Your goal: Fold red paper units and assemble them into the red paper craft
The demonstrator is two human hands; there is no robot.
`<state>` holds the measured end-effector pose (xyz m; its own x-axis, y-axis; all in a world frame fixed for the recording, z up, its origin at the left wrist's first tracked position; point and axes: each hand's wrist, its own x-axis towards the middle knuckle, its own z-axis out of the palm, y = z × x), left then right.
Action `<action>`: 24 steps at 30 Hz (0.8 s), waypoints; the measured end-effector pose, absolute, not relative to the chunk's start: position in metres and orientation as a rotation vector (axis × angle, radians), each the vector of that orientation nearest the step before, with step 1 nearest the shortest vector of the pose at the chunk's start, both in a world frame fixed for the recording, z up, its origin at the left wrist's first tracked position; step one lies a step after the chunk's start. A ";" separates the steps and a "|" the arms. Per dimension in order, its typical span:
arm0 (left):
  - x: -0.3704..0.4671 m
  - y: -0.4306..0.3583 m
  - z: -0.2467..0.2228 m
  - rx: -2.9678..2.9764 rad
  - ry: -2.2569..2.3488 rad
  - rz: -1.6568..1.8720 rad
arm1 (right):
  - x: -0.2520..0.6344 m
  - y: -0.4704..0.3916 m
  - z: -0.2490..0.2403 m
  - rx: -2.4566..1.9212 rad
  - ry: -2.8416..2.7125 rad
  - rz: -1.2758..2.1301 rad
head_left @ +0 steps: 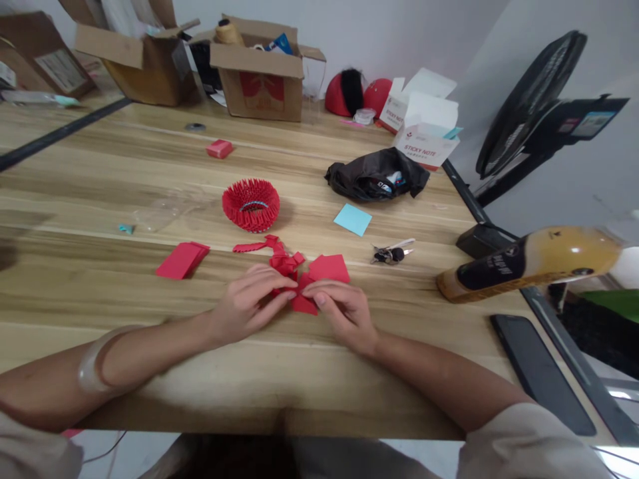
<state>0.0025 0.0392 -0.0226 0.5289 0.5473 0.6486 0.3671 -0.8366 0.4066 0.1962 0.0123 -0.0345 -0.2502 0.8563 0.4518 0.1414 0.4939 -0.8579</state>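
Wood-grain table [279, 376]; landmark, red paper bowl [235, 210]. Behind-left of bowl: open carton [150, 74]. Front-left: red stack [180, 261]. In front: left hand [254, 299] and right hand [347, 314], fingertips of each pinched on red sheet [305, 305]. Right of bowl: black bag [349, 181], bottle [499, 271], fan [529, 106].

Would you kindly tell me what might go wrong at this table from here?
The folded pieces lie right beside the left hand, so a careless move might crush or scatter them.

The bottle and the phone are both near the right edge of the table; a bump from that arm could perhaps send either over.
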 end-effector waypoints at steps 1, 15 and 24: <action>0.002 0.039 -0.022 2.545 0.793 1.211 | 0.196 0.013 -0.035 -0.869 -1.669 0.921; 0.006 0.031 -0.027 2.026 0.985 1.151 | 0.181 0.016 -0.043 -0.887 -1.130 1.631; 0.007 0.028 -0.023 1.942 1.028 1.053 | 0.182 0.019 -0.046 -0.949 -1.035 1.568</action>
<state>0.0071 0.0280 -0.0235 0.3569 0.8726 0.3334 0.3123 -0.4478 0.8378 0.1816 0.0191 -0.0462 -0.2028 0.9756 -0.0837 -0.3063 -0.1444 -0.9409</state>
